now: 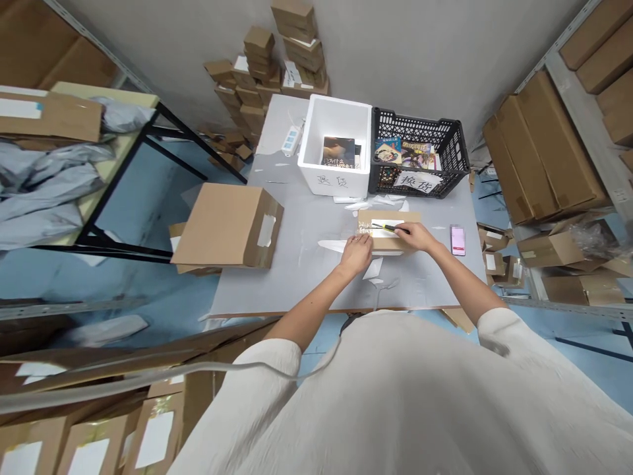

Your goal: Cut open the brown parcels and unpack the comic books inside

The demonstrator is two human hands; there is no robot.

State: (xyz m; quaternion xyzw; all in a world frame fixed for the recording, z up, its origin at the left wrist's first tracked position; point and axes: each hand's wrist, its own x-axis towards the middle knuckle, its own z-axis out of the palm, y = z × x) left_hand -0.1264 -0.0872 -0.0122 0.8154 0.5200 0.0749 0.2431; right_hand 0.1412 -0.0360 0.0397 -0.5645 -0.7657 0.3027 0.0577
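In front of me a small cardboard box (364, 216) with a white label (395, 232) and clear tape lies on the grey table (297, 277). My right hand (414, 235) is closed around a black and yellow utility knife (388, 227), its tip pointing left over the taped top. My left hand (358, 254) grips the box's near left corner, fingers bent against it. Scraps of white paper (374, 268) lie around the box. To the right of my right hand lies a phone (457, 240) with its screen lit.
Behind the box stand a white foam bin (333, 181) and a black plastic crate (448, 178), both with books inside. A larger carton (220, 221) is at the table's left edge. Shelves of cartons (548, 152) flank the right side; a power strip (291, 140) lies at the back left.
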